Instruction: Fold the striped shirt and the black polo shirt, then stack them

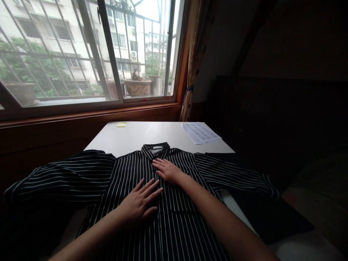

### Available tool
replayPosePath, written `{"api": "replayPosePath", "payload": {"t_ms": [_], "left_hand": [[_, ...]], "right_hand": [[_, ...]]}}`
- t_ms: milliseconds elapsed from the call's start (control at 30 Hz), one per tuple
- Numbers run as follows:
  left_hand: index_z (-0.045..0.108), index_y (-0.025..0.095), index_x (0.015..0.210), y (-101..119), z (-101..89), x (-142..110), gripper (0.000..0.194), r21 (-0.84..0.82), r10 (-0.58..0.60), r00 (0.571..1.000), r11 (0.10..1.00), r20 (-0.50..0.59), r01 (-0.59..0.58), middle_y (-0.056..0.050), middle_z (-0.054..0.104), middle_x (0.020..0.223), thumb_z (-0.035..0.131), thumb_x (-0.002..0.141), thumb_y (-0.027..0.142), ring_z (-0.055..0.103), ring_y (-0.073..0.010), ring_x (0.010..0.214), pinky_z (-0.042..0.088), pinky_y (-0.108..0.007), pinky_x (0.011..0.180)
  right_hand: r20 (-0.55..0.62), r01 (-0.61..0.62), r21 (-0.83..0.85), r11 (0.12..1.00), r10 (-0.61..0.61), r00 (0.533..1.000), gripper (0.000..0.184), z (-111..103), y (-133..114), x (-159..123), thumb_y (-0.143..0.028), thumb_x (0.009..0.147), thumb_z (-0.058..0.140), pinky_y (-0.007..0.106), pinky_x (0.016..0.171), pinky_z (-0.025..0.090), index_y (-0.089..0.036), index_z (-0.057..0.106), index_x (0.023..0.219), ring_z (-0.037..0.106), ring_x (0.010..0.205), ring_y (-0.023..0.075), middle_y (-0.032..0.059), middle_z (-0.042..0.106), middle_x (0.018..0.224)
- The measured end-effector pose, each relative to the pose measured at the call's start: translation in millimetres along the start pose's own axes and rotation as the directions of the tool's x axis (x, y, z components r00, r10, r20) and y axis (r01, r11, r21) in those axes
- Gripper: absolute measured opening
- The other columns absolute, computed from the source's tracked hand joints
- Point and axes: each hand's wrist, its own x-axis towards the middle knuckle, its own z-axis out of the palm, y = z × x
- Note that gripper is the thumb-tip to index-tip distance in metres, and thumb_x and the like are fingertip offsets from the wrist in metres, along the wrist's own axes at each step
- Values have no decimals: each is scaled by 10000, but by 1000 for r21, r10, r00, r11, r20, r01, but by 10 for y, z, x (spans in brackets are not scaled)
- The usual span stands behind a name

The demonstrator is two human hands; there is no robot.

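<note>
Striped shirt (pixel 168 206) lies front-up on the bench (pixel 152 134), sleeves out. I see the right hand (pixel 170 171) palm-down below the collar (pixel 149 152), the left hand (pixel 140 203) lower, fingers apart; neither grips. Farther: papers (pixel 201 133), yellow note (pixel 121 124). Outside the window (pixel 122 101), a patterned pot (pixel 138 88) holds a brown clump (pixel 135 75); I can't tell the grey pot's (pixel 156 86) contents.
</note>
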Motion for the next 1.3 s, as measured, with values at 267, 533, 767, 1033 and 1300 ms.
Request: {"api": "replayPosePath", "payload": {"t_ms": [267,533,767,1033,1300], "left_hand": [[347,222,1537,-623,59,13,605,71,-490,867,865,-87,496,-95,278,1619,378,1013,524,221,-298,1501,256,-545,1193],[515,210,1429,-968,130,545,493,75,-520,847,845,-113,529,-90,459,1531,440,991,424,356,-283,1448,280,-469,1190],[509,193,1410,-1192,223,827,485,61,-593,786,790,-174,610,-112,461,1523,412,990,415,368,-291,1433,280,-487,1174],[465,210,1439,-1304,237,872,507,52,-639,750,754,-172,654,-92,421,1555,347,998,429,323,-265,1455,233,-496,1186],[368,256,1514,-1457,250,932,559,36,-654,752,752,-90,658,-56,322,1612,282,1003,463,213,-272,1505,161,-549,1197]], "right_hand": [[-47,21,47,999,-19,999,492,29,27,-28,-369,1018,431,490,1213,240,-240,433,1493,302,1475,229,44,401,1572],[-279,-165,38,986,169,945,355,-42,134,-77,-293,993,462,351,1128,401,-219,605,1310,505,1293,193,77,578,1370],[-258,-384,-22,923,366,894,410,-65,435,-23,-362,979,484,409,1112,393,-194,595,1336,470,1299,252,109,548,1401],[-235,-461,-76,884,433,870,441,-91,546,188,-387,995,424,407,1102,371,-183,589,1349,456,1288,265,110,579,1385],[-190,-474,-99,875,451,872,517,-37,698,253,-426,994,412,415,1188,249,-172,505,1435,378,1394,251,101,475,1511]]}}
